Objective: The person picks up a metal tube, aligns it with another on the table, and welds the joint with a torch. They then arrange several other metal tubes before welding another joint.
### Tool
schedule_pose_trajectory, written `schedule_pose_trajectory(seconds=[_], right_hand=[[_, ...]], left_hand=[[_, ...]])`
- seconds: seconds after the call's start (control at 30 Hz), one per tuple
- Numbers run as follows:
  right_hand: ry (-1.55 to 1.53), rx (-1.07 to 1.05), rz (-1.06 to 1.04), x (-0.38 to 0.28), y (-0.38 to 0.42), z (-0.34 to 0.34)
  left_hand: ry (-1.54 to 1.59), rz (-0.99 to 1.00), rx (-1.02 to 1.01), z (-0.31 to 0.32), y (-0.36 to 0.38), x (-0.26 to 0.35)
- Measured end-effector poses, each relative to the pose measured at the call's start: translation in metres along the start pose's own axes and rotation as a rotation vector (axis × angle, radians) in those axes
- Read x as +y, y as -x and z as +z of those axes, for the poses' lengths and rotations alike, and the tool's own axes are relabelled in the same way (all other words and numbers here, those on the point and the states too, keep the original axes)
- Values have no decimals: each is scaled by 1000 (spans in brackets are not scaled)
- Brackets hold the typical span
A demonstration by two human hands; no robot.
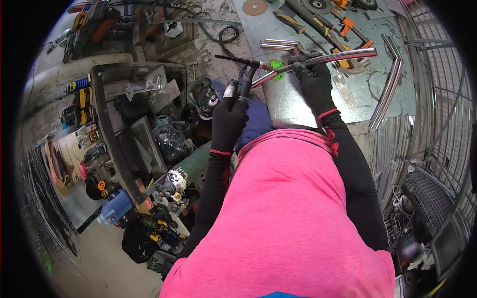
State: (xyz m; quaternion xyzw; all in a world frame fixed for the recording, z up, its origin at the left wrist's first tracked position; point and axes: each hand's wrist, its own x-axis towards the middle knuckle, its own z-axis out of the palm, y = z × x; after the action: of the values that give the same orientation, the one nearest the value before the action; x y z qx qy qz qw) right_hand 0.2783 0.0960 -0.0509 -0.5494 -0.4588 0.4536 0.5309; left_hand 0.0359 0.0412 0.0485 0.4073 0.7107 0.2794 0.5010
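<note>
My left hand (228, 119), in a black glove with a pale patch on one finger, is closed round the handle of a TIG welding torch (254, 64). The torch's long black cap points left, and its pinkish nozzle points right, close to a shiny tube joint. In a black glove too, my right hand (312, 82) grips a curved polished metal tube (343, 55), which runs on to the right past the fingers. Under the tube lies a bright metal sheet (290, 107) at the table's near edge, with a round green sticker (277, 69) beside the nozzle.
On the metal work table (367, 84) are short polished tubes (279, 44), bent tubes (390, 82), clamps (348, 27) and a grinding disc (255, 6). To the left stand a cluttered dark-framed cart (112, 139) and a green gas cylinder (196, 164). Wire mesh (454, 74) rises at right.
</note>
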Motion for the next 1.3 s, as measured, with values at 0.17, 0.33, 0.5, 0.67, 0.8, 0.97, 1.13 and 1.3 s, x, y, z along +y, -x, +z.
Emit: schedule_pose_trajectory(seconds=[0.17,0.33,0.5,0.67,0.8,0.97,1.13,1.3], right_hand=[[-31,34,-25,2,0,2],[-5,28,-21,4,-1,1],[13,22,96,21,-5,1],[-48,29,2,1,-6,3],[-39,20,16,-1,-5,3],[-41,40,-32,6,-7,4],[4,55,-38,7,-8,5],[85,63,-55,0,-6,4]], left_hand=[[-24,-12,8,1,1,1],[-50,16,12,1,0,0],[-33,94,-15,-1,-8,-17],[-47,21,27,-2,-5,-11],[-107,24,16,-2,-2,-5],[-82,30,-1,-2,-2,-6],[-93,24,14,1,0,-2],[-80,25,34,2,3,6]])
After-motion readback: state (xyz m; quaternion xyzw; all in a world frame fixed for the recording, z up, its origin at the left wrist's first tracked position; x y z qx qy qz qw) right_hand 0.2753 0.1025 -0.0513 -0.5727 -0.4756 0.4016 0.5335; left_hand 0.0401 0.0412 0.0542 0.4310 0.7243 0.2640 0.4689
